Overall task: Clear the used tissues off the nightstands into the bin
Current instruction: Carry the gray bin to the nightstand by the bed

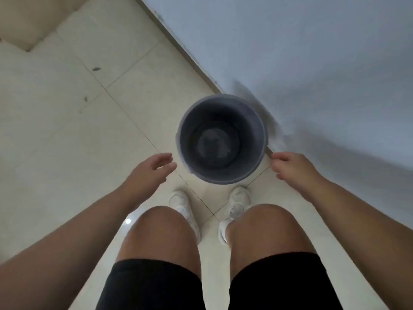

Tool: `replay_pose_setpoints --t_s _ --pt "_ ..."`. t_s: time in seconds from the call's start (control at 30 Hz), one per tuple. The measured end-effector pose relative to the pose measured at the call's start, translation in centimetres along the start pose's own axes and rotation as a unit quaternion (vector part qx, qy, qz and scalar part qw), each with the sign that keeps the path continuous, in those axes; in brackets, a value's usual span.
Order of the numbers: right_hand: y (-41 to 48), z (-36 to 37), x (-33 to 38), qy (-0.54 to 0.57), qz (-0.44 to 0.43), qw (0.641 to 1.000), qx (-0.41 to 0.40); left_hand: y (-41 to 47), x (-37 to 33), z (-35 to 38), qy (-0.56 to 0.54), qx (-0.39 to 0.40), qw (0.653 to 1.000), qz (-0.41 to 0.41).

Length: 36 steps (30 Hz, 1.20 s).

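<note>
A round grey bin (260,139) stands on the tiled floor against the wall, straight in front of my feet. I look down into it; something pale and blurred lies at its bottom, too unclear to name. My left hand (152,171) hovers just left of the bin's rim, fingers apart and holding nothing. My right hand (290,167) hovers just right of the rim, fingers loosely curled downward, with nothing visible in it. No nightstand or tissue shows clearly.
A pale blue-grey wall (312,63) runs diagonally behind the bin. Cream floor tiles (67,130) spread to the left. A beige furniture corner (29,19) sits at the top left. My knees and white shoes (237,202) are below the bin.
</note>
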State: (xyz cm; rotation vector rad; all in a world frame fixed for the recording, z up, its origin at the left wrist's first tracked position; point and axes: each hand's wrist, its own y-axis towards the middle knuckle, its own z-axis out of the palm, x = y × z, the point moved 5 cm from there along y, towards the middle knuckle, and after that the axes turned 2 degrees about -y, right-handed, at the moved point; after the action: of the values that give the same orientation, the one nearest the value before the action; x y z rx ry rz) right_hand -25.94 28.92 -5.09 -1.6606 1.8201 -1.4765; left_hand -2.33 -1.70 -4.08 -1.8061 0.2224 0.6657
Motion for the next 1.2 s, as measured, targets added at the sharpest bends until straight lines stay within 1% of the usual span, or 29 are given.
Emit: replay_pose_setpoints --t_s 0.07,0.1,0.17,0.2,0.27,0.33,0.4,0.47,0.57,0.67,0.8,0.9,1.03,1.2 --pt "3.9 1.6 -0.9 0.021 0.016 1.000 0.012 4.1 0.8 1.7 0.037 0.032 0.999 -0.020" --pt "6.0 2.5 -1.2 0.043 0.021 0.999 0.026 6.0 1.2 2.4 0.041 0.062 0.997 -0.035" --pt "9.1 4.1 -2.0 0.120 0.050 0.990 0.050 9.1 1.8 3.5 0.021 0.113 0.991 -0.065" --pt "10.1 4.6 -2.4 0.153 0.059 0.985 0.049 10.1 2.1 3.7 0.016 0.119 0.990 -0.069" --pt "11.2 4.6 -2.9 0.171 0.052 0.984 0.023 11.7 1.8 3.7 0.008 0.087 0.994 -0.060" --pt "10.9 4.3 -2.6 0.157 0.043 0.987 0.007 11.9 1.4 3.5 0.011 0.052 0.997 -0.057" --pt "9.5 3.7 -1.6 0.141 0.033 0.990 0.003 10.4 0.8 3.3 -0.010 0.048 0.997 -0.062" --pt "6.5 2.5 0.2 0.130 0.023 0.991 0.000 7.2 -0.4 2.4 -0.033 0.055 0.996 -0.067" --pt "-0.6 0.0 4.1 0.125 0.007 0.992 0.005 -0.6 -3.6 0.0 -0.064 0.045 0.995 -0.066" --pt "-11.1 -2.6 9.0 0.097 0.000 0.995 0.023 -11.3 -7.3 -3.5 -0.066 0.021 0.995 -0.075" --pt "-25.6 -7.0 16.9 0.060 -0.033 0.997 0.047 -26.2 -11.9 -8.5 -0.104 0.015 0.992 -0.067" --pt "-34.3 -8.6 21.2 0.013 -0.057 0.997 0.059 -35.4 -13.4 -11.3 -0.118 -0.006 0.991 -0.062" --pt "-39.4 -8.2 24.1 -0.055 -0.102 0.991 0.062 -42.4 -12.8 -13.6 -0.152 -0.045 0.987 -0.035" --pt "-41.2 -5.7 26.6 -0.112 -0.134 0.980 0.095 -46.7 -9.8 -14.7 -0.201 -0.082 0.976 -0.016"
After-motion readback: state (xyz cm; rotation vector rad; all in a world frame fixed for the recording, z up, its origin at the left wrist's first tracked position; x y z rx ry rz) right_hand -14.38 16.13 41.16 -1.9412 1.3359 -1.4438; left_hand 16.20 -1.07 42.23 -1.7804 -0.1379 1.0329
